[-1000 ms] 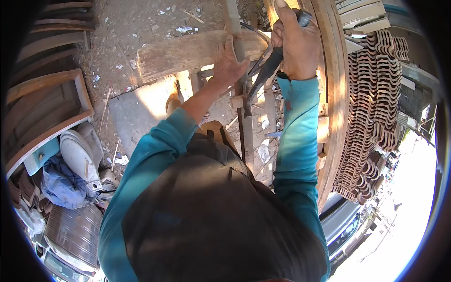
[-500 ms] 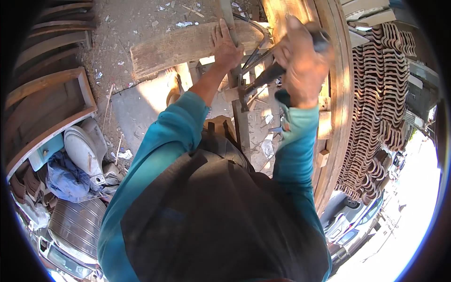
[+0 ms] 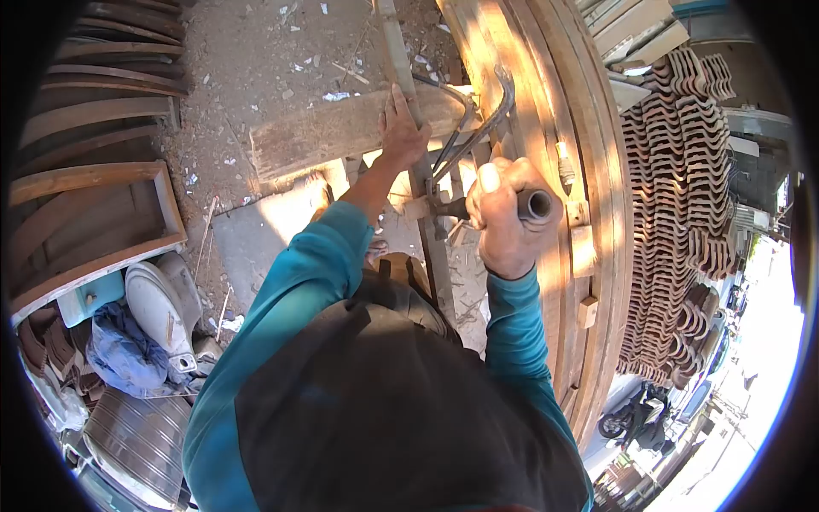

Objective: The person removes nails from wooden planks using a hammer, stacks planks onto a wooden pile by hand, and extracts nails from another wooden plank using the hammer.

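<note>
The left hand (image 3: 403, 132) lay partly open on a narrow strip (image 3: 394, 55) of wood, its fingers stretched along it; it grasped no tool. The right hand (image 3: 512, 224) was clenched around the handle of one hammer (image 3: 454, 208), the round, hollow butt of the handle facing up by the thumb side. The hammer's head was beside the strip, partly hidden; whether they touched could not be told.

There was one strip, crossing over one wide plank (image 3: 311, 141). Two dark curved bars (image 3: 501, 101) rose near the hammer's head, between the strip and the long beams (image 3: 607, 188) on the right. One brush-like tool (image 3: 565, 165) lay on the wood there, with three small blocks (image 3: 588, 312) below it.

Farther right stood stacked tiles (image 3: 670, 183), too many to count, and one motorcycle (image 3: 630, 420). On the left were one wooden frame (image 3: 173, 203), one blue bag (image 3: 126, 352) and one flat grey sheet (image 3: 247, 243).
</note>
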Tool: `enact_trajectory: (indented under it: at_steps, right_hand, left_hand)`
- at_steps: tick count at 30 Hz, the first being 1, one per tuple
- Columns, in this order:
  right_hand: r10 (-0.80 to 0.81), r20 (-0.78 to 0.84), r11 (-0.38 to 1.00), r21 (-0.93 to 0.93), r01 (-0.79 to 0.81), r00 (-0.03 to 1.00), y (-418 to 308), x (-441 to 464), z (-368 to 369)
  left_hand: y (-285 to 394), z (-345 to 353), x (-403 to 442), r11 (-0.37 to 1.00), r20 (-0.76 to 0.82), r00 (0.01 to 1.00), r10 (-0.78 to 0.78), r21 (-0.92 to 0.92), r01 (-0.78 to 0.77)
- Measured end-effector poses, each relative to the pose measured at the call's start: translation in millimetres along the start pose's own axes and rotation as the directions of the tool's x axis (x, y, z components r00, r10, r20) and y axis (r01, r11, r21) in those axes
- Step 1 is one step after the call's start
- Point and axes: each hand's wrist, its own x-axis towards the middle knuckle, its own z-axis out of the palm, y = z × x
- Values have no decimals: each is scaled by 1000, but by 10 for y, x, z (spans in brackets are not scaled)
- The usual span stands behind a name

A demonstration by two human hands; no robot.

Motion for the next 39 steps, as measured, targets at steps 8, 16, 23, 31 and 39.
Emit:
enact_trajectory:
  at_steps: [8, 16, 23, 31, 39]
  right_hand:
    - [-10, 24, 987, 158, 6, 1000, -16, 88, -147]
    - [73, -40, 994, -75, -76, 997, 15, -7, 29]
    - [-153, 24, 954, -257, 154, 988, 26, 234, 259]
    - [-158, -116, 987, -4, 159, 981, 12, -745, -180]
    - [-325, -102, 943, 39, 330, 940, -22, -1273, -209]
  left_hand:
    - [-155, -877, -1117, 978, 701, 691, 176, -44, -205]
    - [146, -783, -1429, 996, 561, 825, 75, 1, -91]
    - [-489, -357, -1338, 945, 467, 823, 322, -102, -312]
    - [-248, -500, -1403, 976, 487, 847, 211, -65, -206]
    - [-43, -661, -1420, 974, 508, 841, 188, 17, -228]
